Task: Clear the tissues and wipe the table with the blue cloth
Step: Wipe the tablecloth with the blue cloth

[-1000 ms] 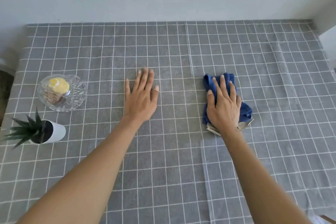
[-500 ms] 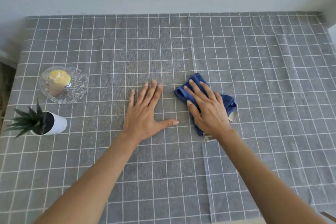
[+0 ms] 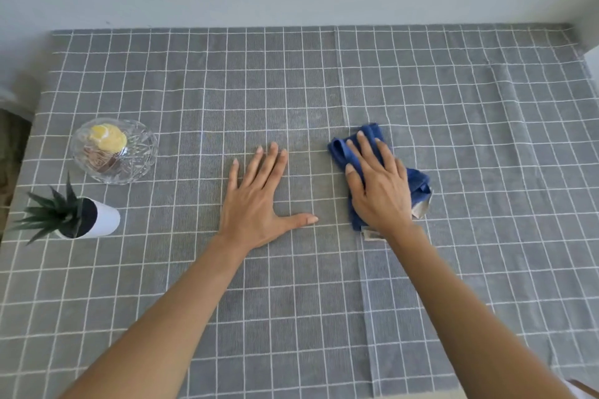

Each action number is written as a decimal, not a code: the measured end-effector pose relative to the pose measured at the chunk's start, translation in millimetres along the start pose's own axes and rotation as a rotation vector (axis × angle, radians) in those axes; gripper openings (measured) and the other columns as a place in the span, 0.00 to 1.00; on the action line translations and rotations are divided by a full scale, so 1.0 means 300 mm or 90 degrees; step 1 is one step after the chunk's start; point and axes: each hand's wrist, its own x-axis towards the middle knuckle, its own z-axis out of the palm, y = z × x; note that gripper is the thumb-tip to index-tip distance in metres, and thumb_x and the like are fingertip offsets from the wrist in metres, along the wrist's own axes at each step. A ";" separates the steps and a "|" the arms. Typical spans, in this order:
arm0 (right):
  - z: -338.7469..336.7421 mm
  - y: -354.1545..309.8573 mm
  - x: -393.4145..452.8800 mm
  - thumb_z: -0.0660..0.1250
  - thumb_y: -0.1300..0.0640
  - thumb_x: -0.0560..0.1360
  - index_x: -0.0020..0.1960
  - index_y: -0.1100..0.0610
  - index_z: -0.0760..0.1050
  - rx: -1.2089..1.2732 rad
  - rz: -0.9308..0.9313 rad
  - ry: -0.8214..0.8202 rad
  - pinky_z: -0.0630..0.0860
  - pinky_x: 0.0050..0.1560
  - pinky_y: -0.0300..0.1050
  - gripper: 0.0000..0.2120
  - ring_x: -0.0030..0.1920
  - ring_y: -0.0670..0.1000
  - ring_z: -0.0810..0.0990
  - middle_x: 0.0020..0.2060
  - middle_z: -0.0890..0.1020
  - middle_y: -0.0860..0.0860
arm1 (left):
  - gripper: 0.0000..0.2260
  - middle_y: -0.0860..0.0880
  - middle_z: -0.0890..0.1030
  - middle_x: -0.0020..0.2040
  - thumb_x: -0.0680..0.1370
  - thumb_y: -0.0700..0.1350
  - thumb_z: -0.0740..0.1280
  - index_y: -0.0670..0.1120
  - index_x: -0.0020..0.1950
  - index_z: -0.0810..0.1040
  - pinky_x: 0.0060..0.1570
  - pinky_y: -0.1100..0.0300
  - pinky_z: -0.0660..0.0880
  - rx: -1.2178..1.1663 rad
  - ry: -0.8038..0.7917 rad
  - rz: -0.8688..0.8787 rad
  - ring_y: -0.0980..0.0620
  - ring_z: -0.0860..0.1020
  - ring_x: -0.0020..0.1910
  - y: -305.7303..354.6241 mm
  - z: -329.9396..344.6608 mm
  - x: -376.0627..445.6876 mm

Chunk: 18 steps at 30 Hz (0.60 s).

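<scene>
The blue cloth (image 3: 418, 181) lies bunched on the grey checked tablecloth (image 3: 486, 139), right of centre. My right hand (image 3: 379, 185) presses flat on top of it, fingers spread and pointing away and to the left, covering most of it. A pale corner sticks out under the cloth's near edge. My left hand (image 3: 256, 197) rests palm-down on the bare tablecloth just left of the cloth, thumb stretched toward it, holding nothing. I see no tissues on the table.
A cut-glass bowl (image 3: 113, 152) with a yellow item inside stands at the left. A small spiky plant in a white pot (image 3: 81, 220) sits in front of it near the left edge. A pale wall runs along the table's far side.
My right hand slid the blue cloth leftward toward my left hand, then a little back to the right. My left hand stayed in place and spread its thumb.
</scene>
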 end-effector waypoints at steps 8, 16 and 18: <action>0.020 -0.044 -0.042 0.45 0.42 0.79 0.77 0.45 0.56 -0.057 -0.117 -0.057 0.55 0.69 0.50 0.26 0.75 0.51 0.55 0.76 0.55 0.43 | 0.53 0.51 0.42 0.79 0.64 0.82 0.44 0.49 0.79 0.44 0.75 0.43 0.41 0.002 0.006 -0.001 0.51 0.43 0.78 0.006 -0.005 -0.001; -0.004 0.002 -0.003 0.52 0.44 0.81 0.76 0.43 0.57 -0.022 0.052 -0.010 0.52 0.71 0.55 0.24 0.76 0.53 0.52 0.77 0.55 0.45 | 0.52 0.52 0.40 0.79 0.64 0.82 0.44 0.50 0.79 0.41 0.75 0.41 0.42 0.002 -0.004 0.000 0.51 0.41 0.78 -0.001 -0.002 0.001; 0.016 -0.056 -0.033 0.48 0.42 0.80 0.76 0.42 0.56 -0.023 -0.030 -0.044 0.51 0.71 0.55 0.25 0.76 0.51 0.51 0.77 0.54 0.43 | 0.52 0.52 0.41 0.79 0.64 0.82 0.44 0.50 0.79 0.43 0.75 0.41 0.43 0.002 -0.001 0.000 0.51 0.42 0.78 0.001 -0.003 0.000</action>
